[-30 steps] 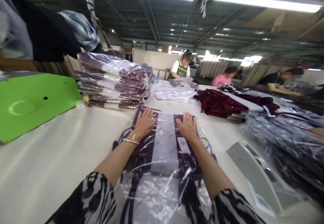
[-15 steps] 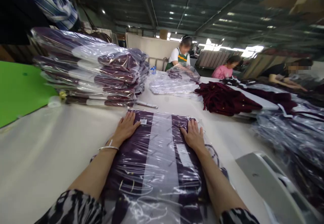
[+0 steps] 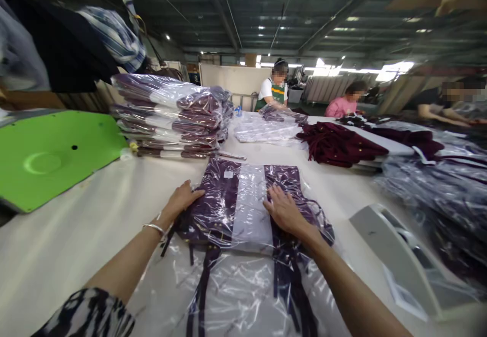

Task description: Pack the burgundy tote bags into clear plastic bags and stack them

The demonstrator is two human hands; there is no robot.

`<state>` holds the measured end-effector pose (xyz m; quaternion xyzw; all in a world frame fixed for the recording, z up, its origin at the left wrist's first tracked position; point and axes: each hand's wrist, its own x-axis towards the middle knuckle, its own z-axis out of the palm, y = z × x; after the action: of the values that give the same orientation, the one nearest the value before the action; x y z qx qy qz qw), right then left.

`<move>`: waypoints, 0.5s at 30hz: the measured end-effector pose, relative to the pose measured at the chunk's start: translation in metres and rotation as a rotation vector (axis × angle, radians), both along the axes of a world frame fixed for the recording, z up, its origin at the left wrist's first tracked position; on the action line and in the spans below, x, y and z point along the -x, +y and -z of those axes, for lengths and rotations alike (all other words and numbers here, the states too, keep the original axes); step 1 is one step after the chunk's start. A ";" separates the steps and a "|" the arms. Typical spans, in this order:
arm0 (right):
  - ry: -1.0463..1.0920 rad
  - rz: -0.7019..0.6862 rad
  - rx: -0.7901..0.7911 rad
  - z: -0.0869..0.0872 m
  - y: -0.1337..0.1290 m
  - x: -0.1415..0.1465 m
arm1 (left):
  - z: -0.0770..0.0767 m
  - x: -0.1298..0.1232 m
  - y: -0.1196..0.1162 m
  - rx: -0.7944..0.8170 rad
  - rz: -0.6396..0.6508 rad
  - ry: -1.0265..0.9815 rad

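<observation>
A dark purple garment point(image 3: 216, 205) with a pale band point(image 3: 251, 205) down its middle lies in a clear plastic bag on the white table point(image 3: 95, 225). Dark straps point(image 3: 203, 291) trail from its near edge under the plastic. My left hand point(image 3: 183, 197) rests at the bag's left edge, fingers apart, holding nothing. Flat on the plastic, right of the pale band, is my right hand point(image 3: 282, 207), its fingers spread. A small white label point(image 3: 228, 174) shows near the garment's far left corner.
Bagged garments point(image 3: 171, 119) are stacked at the back left, beside a green board point(image 3: 64, 154). A grey device point(image 3: 399, 256) stands at the right, near dark red garments point(image 3: 342, 144) and a heap of plastic bags point(image 3: 429, 184). Several people are beyond the table.
Both hands have moved off the garment's far corners, the right one inward and nearer. The view has shifted, and the loose straps at the garment's near side now show.
</observation>
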<state>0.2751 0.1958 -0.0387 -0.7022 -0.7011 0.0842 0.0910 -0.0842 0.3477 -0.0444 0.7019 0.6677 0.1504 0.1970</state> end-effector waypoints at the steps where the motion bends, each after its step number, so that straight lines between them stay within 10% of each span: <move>1: -0.013 -0.017 0.036 0.009 -0.006 0.004 | -0.002 0.003 -0.004 0.036 -0.003 -0.004; 6: -0.059 -0.010 0.077 0.038 -0.009 0.007 | -0.016 -0.005 -0.007 0.228 -0.014 -0.110; 15: -0.002 -0.005 0.072 0.034 -0.009 0.005 | -0.037 -0.011 -0.025 0.618 0.127 -0.624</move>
<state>0.2697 0.1868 -0.0730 -0.7034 -0.6994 0.1090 0.0648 -0.0730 0.3225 -0.0079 0.5708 0.5455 0.1358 0.5985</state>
